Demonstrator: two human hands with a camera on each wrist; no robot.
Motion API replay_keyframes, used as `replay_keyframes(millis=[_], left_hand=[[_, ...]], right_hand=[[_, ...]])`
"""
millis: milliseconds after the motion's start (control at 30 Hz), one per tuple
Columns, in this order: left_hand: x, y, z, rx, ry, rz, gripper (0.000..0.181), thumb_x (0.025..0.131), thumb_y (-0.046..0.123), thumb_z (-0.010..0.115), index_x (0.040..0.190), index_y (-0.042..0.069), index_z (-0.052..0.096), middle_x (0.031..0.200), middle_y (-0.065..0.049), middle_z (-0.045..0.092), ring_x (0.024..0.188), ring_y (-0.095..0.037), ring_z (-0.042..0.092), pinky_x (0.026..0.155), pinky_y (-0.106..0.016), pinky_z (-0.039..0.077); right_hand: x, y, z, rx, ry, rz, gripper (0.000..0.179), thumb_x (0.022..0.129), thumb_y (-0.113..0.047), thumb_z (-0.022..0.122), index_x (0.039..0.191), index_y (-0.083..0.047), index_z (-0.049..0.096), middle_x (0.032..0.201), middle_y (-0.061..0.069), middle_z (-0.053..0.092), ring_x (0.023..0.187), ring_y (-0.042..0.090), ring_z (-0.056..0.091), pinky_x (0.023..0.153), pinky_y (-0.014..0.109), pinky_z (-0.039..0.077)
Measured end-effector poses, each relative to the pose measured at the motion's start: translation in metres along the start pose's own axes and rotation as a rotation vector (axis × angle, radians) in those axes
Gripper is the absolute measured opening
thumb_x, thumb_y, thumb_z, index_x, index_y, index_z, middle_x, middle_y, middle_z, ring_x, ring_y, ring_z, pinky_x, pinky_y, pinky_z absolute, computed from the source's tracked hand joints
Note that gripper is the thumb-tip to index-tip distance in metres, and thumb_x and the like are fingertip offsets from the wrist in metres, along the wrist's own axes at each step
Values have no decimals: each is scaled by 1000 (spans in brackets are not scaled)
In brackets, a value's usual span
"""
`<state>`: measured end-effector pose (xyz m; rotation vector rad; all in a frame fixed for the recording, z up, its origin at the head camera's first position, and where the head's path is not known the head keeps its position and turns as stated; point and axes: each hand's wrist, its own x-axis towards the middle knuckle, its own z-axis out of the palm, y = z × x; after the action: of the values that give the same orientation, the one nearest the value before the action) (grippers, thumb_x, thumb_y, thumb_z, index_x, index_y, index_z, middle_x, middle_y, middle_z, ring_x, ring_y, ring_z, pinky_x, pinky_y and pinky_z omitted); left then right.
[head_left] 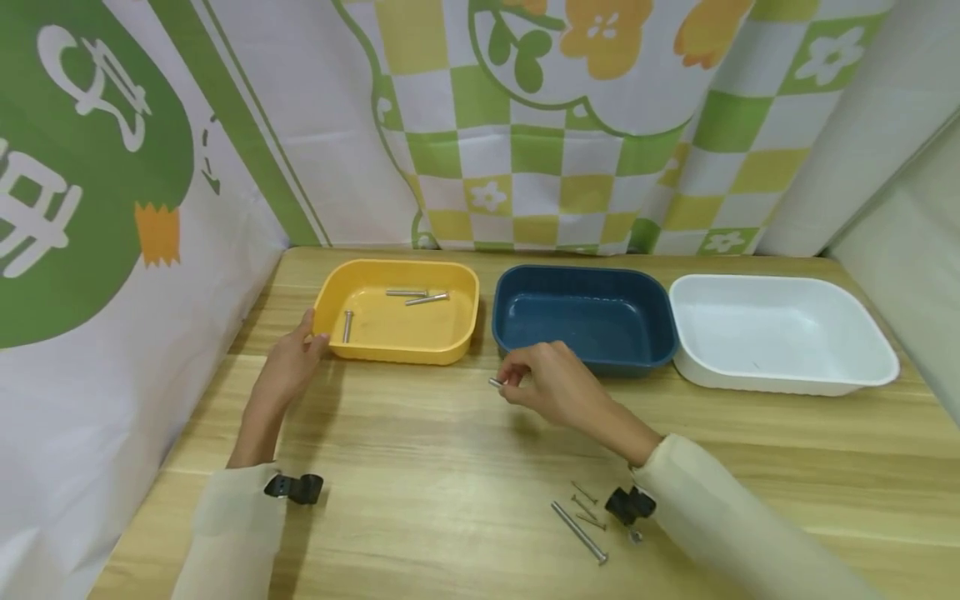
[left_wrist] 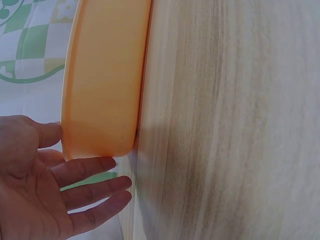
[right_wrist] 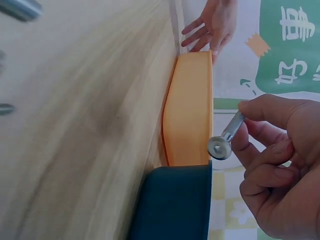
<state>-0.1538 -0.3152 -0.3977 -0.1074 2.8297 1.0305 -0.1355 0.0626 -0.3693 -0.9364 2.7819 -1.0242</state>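
My right hand point(head_left: 558, 387) pinches a silver bolt point(right_wrist: 231, 131) between thumb and fingers, in front of the blue container point(head_left: 581, 362). The bolt's round socket head faces the camera in the right wrist view. At the left, my left hand point(head_left: 288, 367) holds the near left corner of the yellow container point(head_left: 397, 354), thumb at the rim and fingers along the outer wall. In that container lie three bolts: one upright in the view point(head_left: 347, 327) and two that cross near the back point(head_left: 427, 298).
A white container point(head_left: 783, 383) stands right of the blue one. On the table point(head_left: 420, 500), below the right forearm, lie a long bolt point(head_left: 579, 532), several small screws point(head_left: 585, 507) and a small metal piece point(head_left: 635, 536). A patterned cloth point(head_left: 540, 158) hangs behind the containers.
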Motion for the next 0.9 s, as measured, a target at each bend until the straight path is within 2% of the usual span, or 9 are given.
replay_keyframes(millis=[267, 433, 633, 900], left_hand=[[1, -2, 0, -3, 14, 4, 62, 110, 26, 35, 158, 2, 5, 155, -31, 27, 131, -50, 43, 105, -62, 35], [2, -2, 1, -4, 20, 1, 62, 110, 26, 36, 158, 3, 6, 154, -32, 28, 131, -50, 43, 105, -62, 35], [2, -1, 1, -4, 20, -4, 62, 110, 25, 36, 159, 3, 6, 153, -32, 28, 131, -50, 43, 106, -62, 34], [3, -4, 2, -9, 22, 8, 62, 110, 24, 37, 159, 1, 6, 152, -34, 29, 130, -49, 45, 106, -61, 35]], right_hand=[[35, -1, 3, 59, -6, -11, 3, 84, -8, 77, 86, -9, 79, 72, -10, 67, 65, 7, 58, 59, 27, 47], [59, -9, 4, 40, -24, -33, 4, 86, -8, 76, 89, -9, 79, 75, -8, 69, 64, 6, 60, 61, 26, 49], [88, -18, 8, 2, -31, -60, 6, 89, -9, 73, 92, -11, 78, 82, -3, 73, 70, 10, 63, 63, 27, 48], [112, -11, 27, -93, -2, -45, 10, 95, -15, 69, 98, -11, 78, 88, 1, 74, 72, 13, 65, 60, 27, 51]])
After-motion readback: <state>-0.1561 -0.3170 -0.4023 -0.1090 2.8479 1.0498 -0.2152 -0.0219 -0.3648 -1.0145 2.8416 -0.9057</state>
